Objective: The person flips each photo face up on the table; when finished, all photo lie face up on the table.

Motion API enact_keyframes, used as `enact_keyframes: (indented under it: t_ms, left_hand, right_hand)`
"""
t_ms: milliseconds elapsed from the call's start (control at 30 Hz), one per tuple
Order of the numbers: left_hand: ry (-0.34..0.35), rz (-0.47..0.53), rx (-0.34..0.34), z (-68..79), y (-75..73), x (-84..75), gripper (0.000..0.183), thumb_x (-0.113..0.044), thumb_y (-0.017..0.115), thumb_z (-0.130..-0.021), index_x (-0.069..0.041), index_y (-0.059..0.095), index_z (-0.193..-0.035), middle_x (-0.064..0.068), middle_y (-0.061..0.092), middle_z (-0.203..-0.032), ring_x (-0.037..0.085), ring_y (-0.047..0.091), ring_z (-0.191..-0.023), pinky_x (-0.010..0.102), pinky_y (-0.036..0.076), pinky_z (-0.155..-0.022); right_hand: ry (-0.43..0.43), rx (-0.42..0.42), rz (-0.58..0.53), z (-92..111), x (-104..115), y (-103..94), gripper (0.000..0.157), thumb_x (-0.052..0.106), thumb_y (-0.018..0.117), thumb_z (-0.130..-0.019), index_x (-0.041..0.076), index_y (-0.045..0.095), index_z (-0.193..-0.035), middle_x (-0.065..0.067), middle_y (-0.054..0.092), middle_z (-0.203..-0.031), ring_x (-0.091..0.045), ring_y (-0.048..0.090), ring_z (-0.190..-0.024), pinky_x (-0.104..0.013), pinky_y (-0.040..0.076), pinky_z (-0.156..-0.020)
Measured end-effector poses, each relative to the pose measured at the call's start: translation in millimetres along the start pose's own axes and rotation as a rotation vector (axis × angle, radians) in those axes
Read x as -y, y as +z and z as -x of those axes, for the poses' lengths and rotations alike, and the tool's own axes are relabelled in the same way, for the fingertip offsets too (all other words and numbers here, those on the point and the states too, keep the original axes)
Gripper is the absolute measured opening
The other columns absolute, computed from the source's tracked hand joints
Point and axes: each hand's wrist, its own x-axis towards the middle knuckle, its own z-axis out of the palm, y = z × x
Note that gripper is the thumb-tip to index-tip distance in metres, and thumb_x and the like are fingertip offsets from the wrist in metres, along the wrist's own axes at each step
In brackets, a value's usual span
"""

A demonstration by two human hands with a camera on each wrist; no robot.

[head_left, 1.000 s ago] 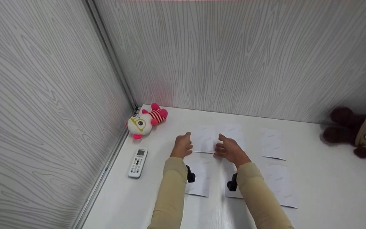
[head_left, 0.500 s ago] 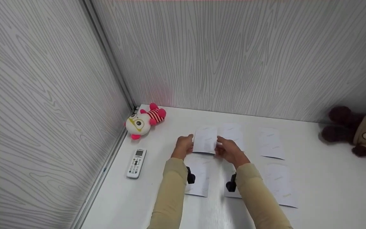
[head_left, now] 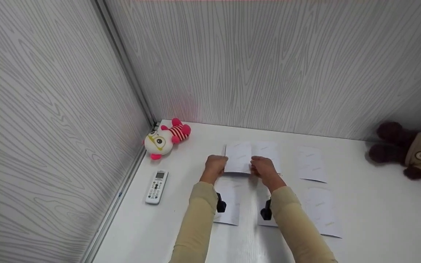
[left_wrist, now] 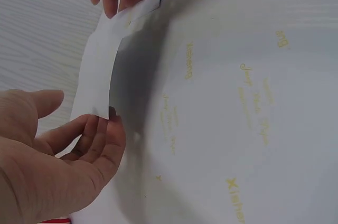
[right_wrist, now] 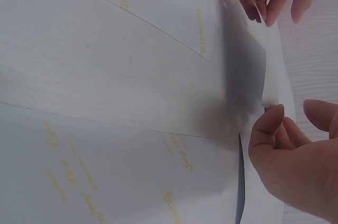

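In the head view, my left hand and right hand hold a small white sheet of paper by its opposite side edges. Its near edge is raised, with a shadow below. The left wrist view shows my left hand's fingers curled under one end of the sheet, the thumb above and apart. In the right wrist view, my right hand's fingers are bent at the sheet's other end. Faint yellow lettering marks the papers. Another sheet lies just right of the held one, partly behind my right hand.
More white sheets lie flat: one below my left hand, one mostly under my right forearm, and two to the right. A remote control and a pink-and-white plush toy sit left. A brown teddy bear lies far right against the wall.
My hands have closed in from both sides of the flat sheet and taken hold of its edges. The sheet has lifted and shifted slightly right and away.
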Motion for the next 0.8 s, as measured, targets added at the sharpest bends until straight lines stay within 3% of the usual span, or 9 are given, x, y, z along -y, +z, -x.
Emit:
enact_keyframes:
  t_ms: [67, 133, 267, 433, 533, 667, 800]
  left_hand:
    - [0.019, -0.001, -0.003, 1.1, -0.4, -1.9, 0.027, -0.011, 0.055, -0.093, -0.008, 0.056, -0.066, -0.004, 0.045, -0.051, 0.009, 0.042, -0.047, 0.022, 0.037, -0.046]
    - [0.044, 0.008, 0.003, 2.5, -1.0, -2.4, 0.018, -0.008, 0.054, -0.092, -0.003, 0.072, -0.087, -0.001, 0.055, -0.061, 0.01, 0.049, -0.054, 0.024, 0.046, -0.054]
    - [0.071, 0.1, 0.042, 4.3, -3.2, -0.4, 0.04, -0.003, 0.057, -0.092, -0.006, 0.068, -0.131, 0.007, 0.071, -0.095, 0.01, 0.059, -0.07, 0.033, 0.058, -0.075]
    - [0.129, 0.114, 0.07, -1.2, -8.0, 2.3, 0.041, -0.003, 0.054, -0.095, -0.013, 0.069, -0.131, 0.01, 0.07, -0.117, 0.014, 0.064, -0.085, 0.038, 0.059, -0.086]
    - [0.226, -0.006, 0.062, -6.5, -11.5, 4.7, 0.047, 0.001, 0.054, -0.095, -0.021, 0.068, -0.133, 0.009, 0.067, -0.125, 0.02, 0.065, -0.104, 0.039, 0.056, -0.092]
    - [0.388, -0.244, 0.027, -10.5, -13.9, 9.9, 0.058, 0.004, 0.062, -0.092, -0.028, 0.062, -0.141, 0.009, 0.057, -0.148, 0.028, 0.052, -0.137, 0.043, 0.044, -0.114]
    - [0.494, -0.346, 0.013, -9.7, -13.3, 14.3, 0.05, -0.004, 0.067, -0.093, -0.026, 0.065, -0.138, 0.007, 0.052, -0.153, 0.027, 0.043, -0.147, 0.042, 0.031, -0.123]
  right_hand:
    - [-0.027, -0.013, 0.017, 1.2, 1.4, -1.4, 0.042, 0.014, 0.052, -0.104, 0.003, 0.053, -0.144, -0.004, 0.06, -0.102, -0.012, 0.056, -0.082, -0.031, 0.052, -0.083]
    - [-0.056, -0.023, 0.019, 2.5, 2.6, -2.8, 0.042, 0.013, 0.053, -0.102, 0.003, 0.054, -0.143, -0.003, 0.06, -0.099, -0.013, 0.055, -0.08, -0.035, 0.051, -0.086]
    - [-0.075, -0.042, 0.011, 5.3, 5.1, -5.9, 0.043, 0.012, 0.056, -0.101, 0.003, 0.055, -0.142, 0.0, 0.059, -0.091, -0.013, 0.053, -0.076, -0.036, 0.051, -0.084]
    - [-0.04, 0.007, -0.14, 5.5, 8.2, -9.2, 0.044, 0.012, 0.056, -0.103, 0.005, 0.051, -0.146, -0.001, 0.058, -0.092, -0.011, 0.054, -0.072, -0.025, 0.051, -0.067]
    - [-0.019, 0.031, -0.243, 5.1, 10.4, -11.5, 0.044, 0.012, 0.055, -0.104, 0.006, 0.049, -0.147, -0.002, 0.058, -0.093, -0.011, 0.058, -0.073, -0.022, 0.05, -0.062]
    - [-0.01, 0.044, -0.298, 7.1, 14.7, -14.4, 0.043, 0.011, 0.054, -0.104, 0.005, 0.049, -0.147, -0.001, 0.058, -0.091, -0.011, 0.059, -0.075, -0.021, 0.049, -0.06]
    - [0.01, 0.078, -0.335, 9.9, 19.1, -15.8, 0.044, 0.01, 0.054, -0.104, 0.005, 0.048, -0.147, -0.001, 0.055, -0.088, -0.011, 0.055, -0.074, -0.021, 0.046, -0.059]
